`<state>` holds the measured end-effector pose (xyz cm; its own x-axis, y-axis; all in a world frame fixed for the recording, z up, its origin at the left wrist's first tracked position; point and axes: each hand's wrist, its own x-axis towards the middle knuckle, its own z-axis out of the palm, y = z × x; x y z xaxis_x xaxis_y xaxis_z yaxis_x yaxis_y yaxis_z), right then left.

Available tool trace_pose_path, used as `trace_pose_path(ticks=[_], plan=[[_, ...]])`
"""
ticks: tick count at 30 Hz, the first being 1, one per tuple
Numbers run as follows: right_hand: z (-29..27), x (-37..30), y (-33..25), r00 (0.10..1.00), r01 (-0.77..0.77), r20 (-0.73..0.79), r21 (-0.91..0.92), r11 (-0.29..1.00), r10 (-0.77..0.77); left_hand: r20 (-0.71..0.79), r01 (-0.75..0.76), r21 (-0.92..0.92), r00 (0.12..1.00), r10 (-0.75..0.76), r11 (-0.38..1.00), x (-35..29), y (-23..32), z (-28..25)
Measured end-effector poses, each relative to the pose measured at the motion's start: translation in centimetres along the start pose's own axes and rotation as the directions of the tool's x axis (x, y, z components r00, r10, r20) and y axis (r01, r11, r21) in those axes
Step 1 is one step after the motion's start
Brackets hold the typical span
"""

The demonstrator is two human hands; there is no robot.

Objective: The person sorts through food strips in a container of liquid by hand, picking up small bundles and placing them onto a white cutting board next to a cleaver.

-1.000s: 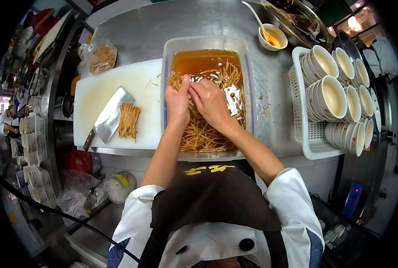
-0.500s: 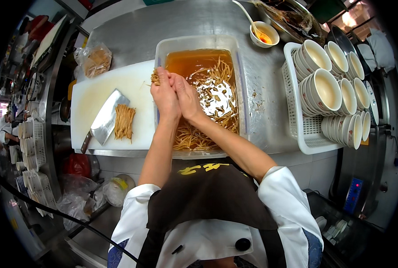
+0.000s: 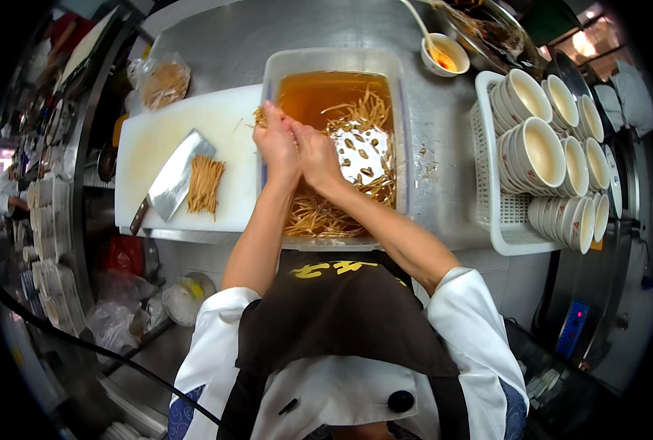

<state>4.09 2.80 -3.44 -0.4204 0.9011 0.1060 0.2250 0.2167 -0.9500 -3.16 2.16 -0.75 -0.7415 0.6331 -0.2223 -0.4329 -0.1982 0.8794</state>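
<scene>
My left hand and my right hand are clasped tightly together above the left side of a clear plastic tub. A bunch of thin brown strips pokes out of the top of my left hand; the rest is hidden between my palms. In the tub, amber liquid covers part of a heap of loose brown strips. Left of the tub, a white cutting board carries a cleaver with a brown handle, and beside its blade lies a neat bundle of cut strips.
A clear bag of brown pieces lies behind the board. At the back right stands a small bowl with a spoon in orange-red sauce. A white plastic basket of stacked bowls stands on the right.
My hands remain clasped on the strips and have barely moved relative to the tub. The whole view has shifted slightly. The bright reflection on the liquid looks different.
</scene>
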Motion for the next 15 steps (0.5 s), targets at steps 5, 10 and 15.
trace_pose_path(ticks=[5, 10, 15], plan=[[-2.3, 2.4, -1.1, 0.969, -0.162, 0.213, 0.183, 0.97, 0.122, 0.144, 0.057, -0.089, 0.989, -0.043, 0.994, 1.6, 5.7, -1.9], [-7.7, 3.9, 1.1, 0.991, 0.083, 0.123, -0.189, 0.978, -0.06, 0.106, -0.05, 0.373, 0.994, 0.012, 0.927, 3.1, 11.9, -9.0], [-5.4, 3.7, 2.5, 0.958, 0.177, 0.279, -0.385, 0.906, -0.068, 0.162, -0.19, 0.946, 0.979, 0.127, 0.263, 6.0, 3.8, -19.8]])
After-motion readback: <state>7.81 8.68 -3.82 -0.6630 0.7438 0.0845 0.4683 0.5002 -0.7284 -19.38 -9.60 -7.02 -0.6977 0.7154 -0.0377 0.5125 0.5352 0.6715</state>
